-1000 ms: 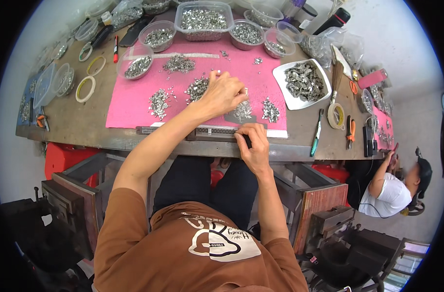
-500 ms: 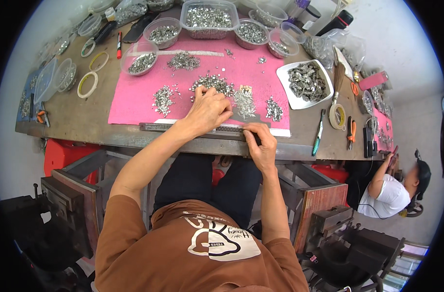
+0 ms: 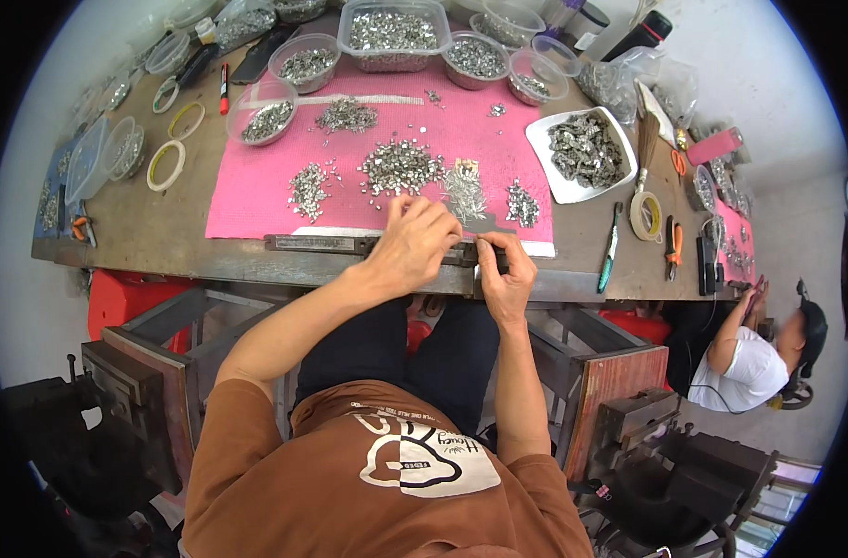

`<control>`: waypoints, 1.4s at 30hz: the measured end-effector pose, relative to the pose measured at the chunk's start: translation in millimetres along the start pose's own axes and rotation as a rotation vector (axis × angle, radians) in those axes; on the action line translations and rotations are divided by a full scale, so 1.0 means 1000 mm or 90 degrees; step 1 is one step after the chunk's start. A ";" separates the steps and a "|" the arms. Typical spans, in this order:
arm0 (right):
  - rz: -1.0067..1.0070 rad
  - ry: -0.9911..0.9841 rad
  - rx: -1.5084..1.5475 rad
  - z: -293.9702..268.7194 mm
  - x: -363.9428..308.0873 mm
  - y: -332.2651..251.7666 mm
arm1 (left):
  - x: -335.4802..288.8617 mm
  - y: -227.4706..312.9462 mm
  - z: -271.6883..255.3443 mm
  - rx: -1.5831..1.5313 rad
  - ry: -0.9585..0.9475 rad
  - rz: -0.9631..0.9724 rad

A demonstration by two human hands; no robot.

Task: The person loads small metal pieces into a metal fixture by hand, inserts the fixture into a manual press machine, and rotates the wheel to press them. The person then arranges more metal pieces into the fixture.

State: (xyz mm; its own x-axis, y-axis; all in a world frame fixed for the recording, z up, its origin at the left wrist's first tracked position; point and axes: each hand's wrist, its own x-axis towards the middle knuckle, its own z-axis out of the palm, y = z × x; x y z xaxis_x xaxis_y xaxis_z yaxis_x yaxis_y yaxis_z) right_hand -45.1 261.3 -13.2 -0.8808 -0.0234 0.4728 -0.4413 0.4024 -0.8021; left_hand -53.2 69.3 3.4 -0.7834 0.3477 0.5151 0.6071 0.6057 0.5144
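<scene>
A long dark metal bar with a channel (image 3: 317,244) lies along the front edge of the pink mat (image 3: 256,200). My left hand (image 3: 410,246) is over the middle of this bar, fingers bent down and closed; whatever they pinch is hidden. Thumb and fingers of my right hand (image 3: 507,274) close on the bar near its right end. Just beyond my left hand is a pile of small silvery metal pieces (image 3: 400,167). Thin metal pins (image 3: 464,195) lie in a heap beside it, with smaller piles of metal bits to the left (image 3: 309,191) and right (image 3: 522,203).
Clear tubs of metal bits (image 3: 393,37) line the back. A white dish (image 3: 582,158) holds grey metal parts. To the right are a toothbrush (image 3: 610,246), tape roll (image 3: 645,216) and orange-handled pliers (image 3: 673,249). Another person (image 3: 745,363) sits at far right.
My left hand has come back from the central pile of metal pieces to the bar. My right hand stays at the bar's right end, nearly unmoved.
</scene>
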 end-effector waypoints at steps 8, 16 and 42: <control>-0.007 0.004 -0.007 0.001 0.001 -0.002 | -0.009 0.004 0.019 -0.012 0.064 0.005; -0.010 -0.001 -0.006 0.000 0.001 -0.002 | -0.013 0.002 0.019 -0.006 0.062 0.036; -0.091 -0.087 -0.162 0.003 0.002 -0.009 | -0.065 -0.032 -0.071 0.262 -0.152 -0.363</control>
State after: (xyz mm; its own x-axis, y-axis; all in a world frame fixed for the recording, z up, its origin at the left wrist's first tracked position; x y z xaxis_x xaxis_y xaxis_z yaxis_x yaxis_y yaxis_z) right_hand -43.7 254.5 -6.4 -0.8358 -0.2114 0.5067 -0.5199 0.6013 -0.6067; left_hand -12.5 -23.1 2.3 -0.9982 0.0159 0.0581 0.0344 0.9418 0.3344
